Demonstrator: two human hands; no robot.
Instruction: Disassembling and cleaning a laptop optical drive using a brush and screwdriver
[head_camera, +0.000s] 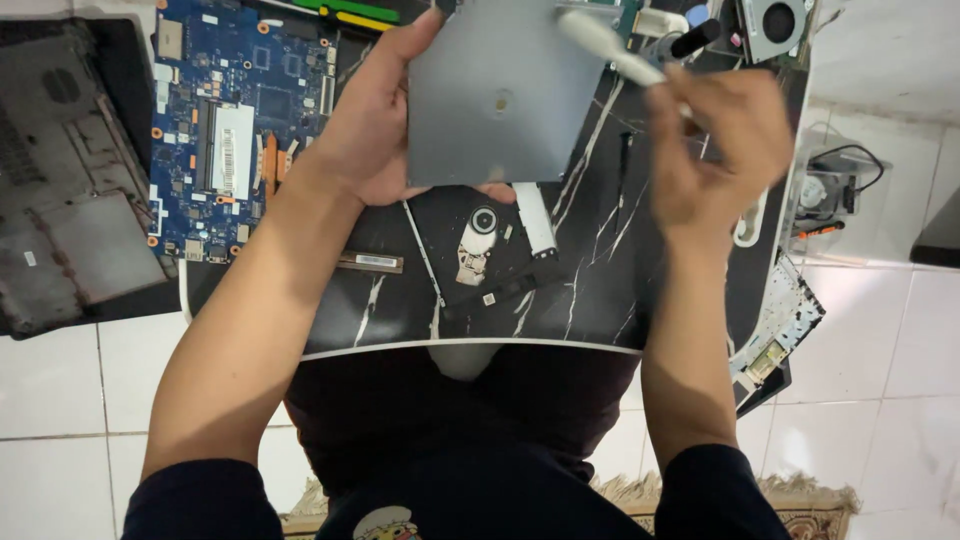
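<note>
My left hand holds a flat grey metal cover plate by its left edge, thumb under its lower edge, raised above the table. My right hand grips a white brush-like tool whose tip rests on the plate's upper right corner. Beneath the plate, an opened optical disc drive lies on the black marble-patterned table, its round spindle and lens showing.
A blue laptop motherboard lies at the left of the table, beside a dark laptop bottom case on the white tiled floor. A fan sits at the top right, a clear box with parts further right, a keyboard part below it.
</note>
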